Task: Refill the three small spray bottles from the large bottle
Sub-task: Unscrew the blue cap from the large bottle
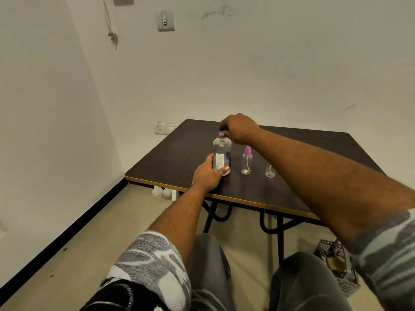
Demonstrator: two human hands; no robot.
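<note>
Bottle count: one large bottle (221, 153), clear with a white label, upright on the tabletop (175, 158) at centre frame, near the front edge. One blue cap (221, 131) on its neck. Left hand (207, 176): grip clamped round the lower body, thumb across the front near the base. Right hand (240, 129) sits above the bottle: grip closed on the blue cap, fingers pinching it and hiding most of it.

Small bottles in view: two. The first is a small spray bottle (246, 162) with a pink-purple spray head, clear body and a dip tube visible inside. It stands upright just right of the large bottle, not touching it. The second small bottle (269, 172) is clear and farther right; its upper part is hidden behind the right forearm, so the head cannot be made out. All three bottles stand in a rough row.

Tabletop is dark with a pale edge band and black metal legs below. Under its left end are two whitish containers (160, 191), blurred. At lower right of frame, one patterned box (336, 268) sits on the floor (101, 232). On the walls: one switch plate (165, 20) at upper centre-left, one socket plate (162, 127) by the tabletop's far left corner, and one cable (109, 21) hanging at upper left. Two grey-white patterned sleeves (152, 259) and two knees (206, 254) in grey trousers show at bottom of frame.
</note>
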